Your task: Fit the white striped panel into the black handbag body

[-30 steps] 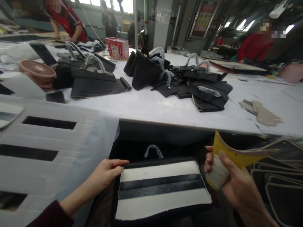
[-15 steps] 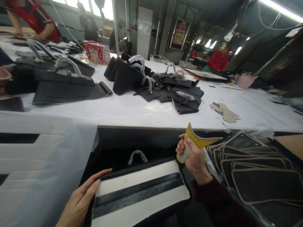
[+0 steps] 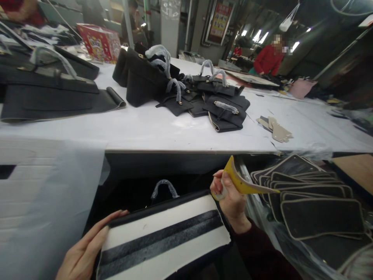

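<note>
A black bag panel (image 3: 163, 241) with white lining and a dark stripe lies in front of me, its wrapped handle (image 3: 161, 186) sticking up at the far edge. My left hand (image 3: 84, 252) holds the panel's left end, fingers wrapped over the edge. My right hand (image 3: 229, 196) is closed round the pale handle of a yellow scraper (image 3: 243, 182), just off the panel's right corner, blade pointing right.
A stack of black edged panels (image 3: 314, 202) lies at my right. The white table (image 3: 163, 128) beyond carries piles of black bag parts (image 3: 204, 97), a red box (image 3: 99, 41) and beige cut pieces (image 3: 276, 130). People in red work in the background.
My view has swung right and down. The right hand with the scraper has drawn in toward the panel's right corner; the left hand has stayed on the panel's left end.
</note>
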### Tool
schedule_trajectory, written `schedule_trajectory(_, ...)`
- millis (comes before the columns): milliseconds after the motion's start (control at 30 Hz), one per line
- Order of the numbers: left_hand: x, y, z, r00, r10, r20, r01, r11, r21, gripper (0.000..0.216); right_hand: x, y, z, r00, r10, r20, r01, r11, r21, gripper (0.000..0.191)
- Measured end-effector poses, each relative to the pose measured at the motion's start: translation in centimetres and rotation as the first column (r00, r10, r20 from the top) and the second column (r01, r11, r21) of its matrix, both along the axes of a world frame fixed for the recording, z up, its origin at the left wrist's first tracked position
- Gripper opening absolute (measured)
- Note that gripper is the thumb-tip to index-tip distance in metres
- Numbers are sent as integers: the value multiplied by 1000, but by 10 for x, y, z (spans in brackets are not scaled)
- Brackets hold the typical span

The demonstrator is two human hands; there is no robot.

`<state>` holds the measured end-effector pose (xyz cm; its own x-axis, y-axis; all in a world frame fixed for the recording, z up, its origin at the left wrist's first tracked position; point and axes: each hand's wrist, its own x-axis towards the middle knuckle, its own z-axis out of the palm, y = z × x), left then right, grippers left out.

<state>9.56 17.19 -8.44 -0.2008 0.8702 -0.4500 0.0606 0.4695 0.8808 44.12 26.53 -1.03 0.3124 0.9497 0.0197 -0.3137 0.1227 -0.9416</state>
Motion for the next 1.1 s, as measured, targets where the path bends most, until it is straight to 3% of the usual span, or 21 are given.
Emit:
schedule_trajectory(200,10,0,13,999,15,-47,-15,1000,-5,46,7,-9,9,995,-14,-103,14,1000,-2,27)
schedule_trajectory(433,14,-1,16,998,37,-57,-40,998,-50,48,7,-14,-11,997,-36,-68,37,999,2,27)
schedule_trajectory(533,19,1,24,998,48,-37,-52,994,-93,49,6,-14,-13,1000,16,-19,-16,1000,6,28)
schedule_trajectory(700,22,1,36,998,48,-51,-51,998,-47,56,7,-22,5,998,69,4,-70,997,43,28)
schedule_trajectory(833,23,-1,35,998,63,-24,-63,998,-16,58,9,-30,17,997,40,-65,-34,996,82,29)
schedule_trajectory(1033,25,-3,29,996,88,-8,-88,996,-17,51,12,-30,13,987,139,-79,-138,990,9,34)
schedule_trajectory(1100,24,-3,29,995,85,-43,-85,996,2,50,14,-30,13,989,113,-96,-111,993,35,33)
